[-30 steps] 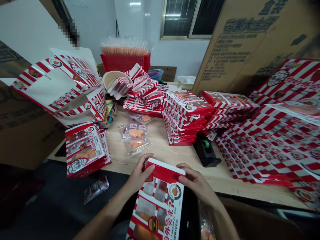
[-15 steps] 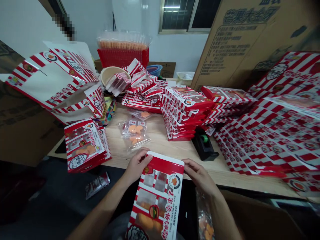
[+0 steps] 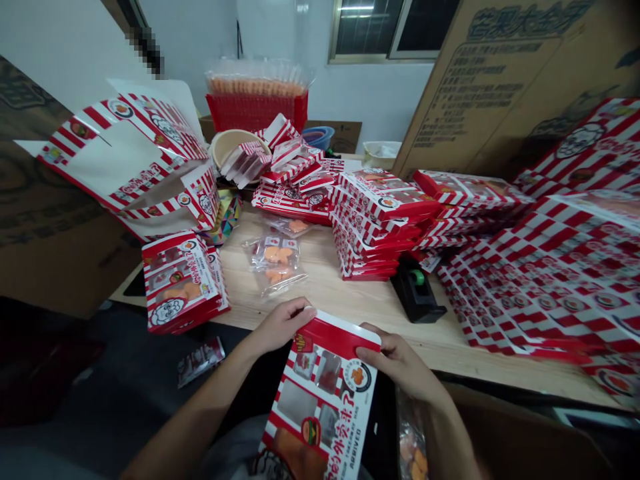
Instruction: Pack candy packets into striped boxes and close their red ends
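Observation:
A red-and-white striped window box is tilted up over my lap, its orange contents showing through the lower window. My left hand pinches its top left corner between thumb and fingers. At the top right corner, my right hand grips the box with its thumb on the printed front and its fingers behind. A white flap edge runs along the box top between both hands. Just beyond, clear bags with orange pieces lie on the wooden table.
Stacked striped boxes and a black tape dispenser stand to the right, beside a larger pile. A smaller box stack is at left, below unfolded cartons. A foil packet lies lower left. Tall cardboard leans behind.
My right thumb has moved from the box's edge onto its front. The orange contents have shifted lower inside the box. The view has turned slightly left, so the table things appear further right.

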Available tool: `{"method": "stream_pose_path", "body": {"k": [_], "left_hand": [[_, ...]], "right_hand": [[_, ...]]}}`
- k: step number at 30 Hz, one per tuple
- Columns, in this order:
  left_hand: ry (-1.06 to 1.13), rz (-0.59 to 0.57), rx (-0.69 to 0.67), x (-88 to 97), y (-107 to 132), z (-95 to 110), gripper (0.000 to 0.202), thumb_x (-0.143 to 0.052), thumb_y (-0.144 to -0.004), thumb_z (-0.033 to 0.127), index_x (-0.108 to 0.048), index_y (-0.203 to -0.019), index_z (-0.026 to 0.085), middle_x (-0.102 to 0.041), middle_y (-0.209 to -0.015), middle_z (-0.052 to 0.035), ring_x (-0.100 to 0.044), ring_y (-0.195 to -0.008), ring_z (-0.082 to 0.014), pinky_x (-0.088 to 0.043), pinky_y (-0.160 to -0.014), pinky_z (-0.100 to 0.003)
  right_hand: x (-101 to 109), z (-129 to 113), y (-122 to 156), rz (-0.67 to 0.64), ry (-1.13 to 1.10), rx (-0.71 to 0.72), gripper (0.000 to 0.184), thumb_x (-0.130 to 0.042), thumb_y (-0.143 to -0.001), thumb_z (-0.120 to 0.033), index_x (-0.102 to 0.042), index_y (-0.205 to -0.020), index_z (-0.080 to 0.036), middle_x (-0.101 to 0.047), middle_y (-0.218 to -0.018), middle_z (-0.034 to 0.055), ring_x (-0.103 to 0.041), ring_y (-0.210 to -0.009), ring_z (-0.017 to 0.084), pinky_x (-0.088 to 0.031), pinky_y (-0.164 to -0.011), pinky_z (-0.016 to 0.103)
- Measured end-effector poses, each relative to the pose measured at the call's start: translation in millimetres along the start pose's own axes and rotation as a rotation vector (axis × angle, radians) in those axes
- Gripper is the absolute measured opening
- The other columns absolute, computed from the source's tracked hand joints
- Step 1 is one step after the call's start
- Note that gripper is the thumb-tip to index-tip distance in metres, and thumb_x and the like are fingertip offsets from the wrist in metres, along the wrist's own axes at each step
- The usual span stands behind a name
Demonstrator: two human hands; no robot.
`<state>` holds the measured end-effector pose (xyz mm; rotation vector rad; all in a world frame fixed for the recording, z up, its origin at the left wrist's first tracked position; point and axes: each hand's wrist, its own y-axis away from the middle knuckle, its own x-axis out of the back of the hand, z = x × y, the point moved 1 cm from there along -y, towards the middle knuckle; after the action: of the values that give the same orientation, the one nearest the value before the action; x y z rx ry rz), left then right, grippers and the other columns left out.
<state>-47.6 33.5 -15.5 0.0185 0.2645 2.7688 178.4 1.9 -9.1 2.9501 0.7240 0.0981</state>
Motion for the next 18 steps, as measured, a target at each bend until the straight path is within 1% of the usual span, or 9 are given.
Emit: {"method": "stream_pose_path", "body": {"k": [2,4,6,8,10,12,14,16,18], "left_hand": [[0.033,0.045,-0.008,-2.3,1,-7,0.031,-0.063,-0.074,0.048,-0.056,-0.077,0.018,-0.053,-0.066,0.005,-0.049,-0.061,-0.0096,-0.039,-0.058,-0.02],[0.067,0.073,-0.009,-5.1,7,-15,0.034,-0.062,-0.075,0.047,-0.056,-0.094,0.02,-0.059,-0.082,0.0024,-0.056,-0.074,-0.0117,-0.044,-0.067,-0.021],[0.101,0.04,0.018,-7.4,17,-23,0.042,-0.061,-0.077,0.047,-0.054,-0.109,0.021,-0.063,-0.095,-0.0013,-0.06,-0.087,-0.0153,-0.046,-0.075,-0.024],[0.145,-0.026,0.062,-8.2,28,-28,0.05,-0.06,-0.08,0.045,-0.048,-0.122,0.022,-0.065,-0.102,-0.0041,-0.061,-0.095,-0.0188,-0.048,-0.078,-0.027],[0.181,-0.059,0.083,-7.1,36,-29,0.058,-0.059,-0.082,0.042,-0.039,-0.133,0.023,-0.064,-0.112,-0.0057,-0.06,-0.103,-0.0205,-0.049,-0.081,-0.028],[0.167,-0.011,0.05,-4.8,42,-25,0.059,-0.057,-0.083,0.04,-0.036,-0.136,0.025,-0.059,-0.124,-0.0067,-0.057,-0.11,-0.0215,-0.048,-0.087,-0.03],[0.103,0.076,-0.039,-3.0,46,-15,0.055,-0.056,-0.085,0.038,-0.04,-0.135,0.025,-0.054,-0.132,-0.0065,-0.053,-0.117,-0.0225,-0.046,-0.093,-0.031],[0.013,0.158,-0.165,-3.1,50,-2,0.049,-0.055,-0.086,0.034,-0.044,-0.133,0.025,-0.053,-0.134,-0.0056,-0.051,-0.12,-0.0226,-0.043,-0.099,-0.031],[-0.071,0.208,-0.308,-4.6,51,14,0.045,-0.055,-0.086,0.03,-0.047,-0.13,0.025,-0.055,-0.131,-0.0055,-0.051,-0.12,-0.0222,-0.039,-0.103,-0.031]], "right_hand": [[1,4,0,0.008,-0.063,-0.037,0.028,-0.064,-0.077,-0.038,-0.071,-0.061,-0.017,-0.061,-0.078,0.0028,-0.059,-0.071,0.016,-0.048,-0.065,0.024],[3,13,0,0.031,-0.152,-0.095,0.03,-0.065,-0.076,-0.04,-0.071,-0.061,-0.015,-0.063,-0.073,0.0029,-0.059,-0.065,0.016,-0.047,-0.06,0.024],[2,25,-3,0.093,-0.246,-0.144,0.032,-0.068,-0.073,-0.044,-0.071,-0.061,-0.015,-0.064,-0.062,0.0027,-0.059,-0.057,0.016,-0.046,-0.056,0.026],[-2,36,-7,0.168,-0.309,-0.156,0.035,-0.068,-0.071,-0.049,-0.071,-0.066,-0.015,-0.064,-0.055,0.0018,-0.058,-0.052,0.017,-0.047,-0.055,0.028],[-7,41,-13,0.237,-0.335,-0.12,0.035,-0.066,-0.072,-0.052,-0.072,-0.076,-0.018,-0.066,-0.061,0.0018,-0.06,-0.056,0.019,-0.048,-0.058,0.03],[-11,35,-16,0.306,-0.312,-0.032,0.032,-0.066,-0.073,-0.05,-0.072,-0.083,-0.02,-0.069,-0.077,0.0035,-0.062,-0.067,0.02,-0.049,-0.062,0.031],[-12,19,-15,0.372,-0.232,0.109,0.024,-0.067,-0.075,-0.045,-0.072,-0.078,-0.022,-0.067,-0.09,0.0051,-0.061,-0.077,0.021,-0.048,-0.065,0.03],[-12,-6,-10,0.394,-0.14,0.282,0.02,-0.066,-0.077,-0.041,-0.072,-0.072,-0.023,-0.065,-0.093,0.0055,-0.059,-0.084,0.021,-0.047,-0.07,0.03],[-11,-34,-4,0.387,-0.071,0.452,0.019,-0.062,-0.081,-0.039,-0.073,-0.074,-0.026,-0.064,-0.089,0.0055,-0.058,-0.087,0.022,-0.047,-0.076,0.033]]}}
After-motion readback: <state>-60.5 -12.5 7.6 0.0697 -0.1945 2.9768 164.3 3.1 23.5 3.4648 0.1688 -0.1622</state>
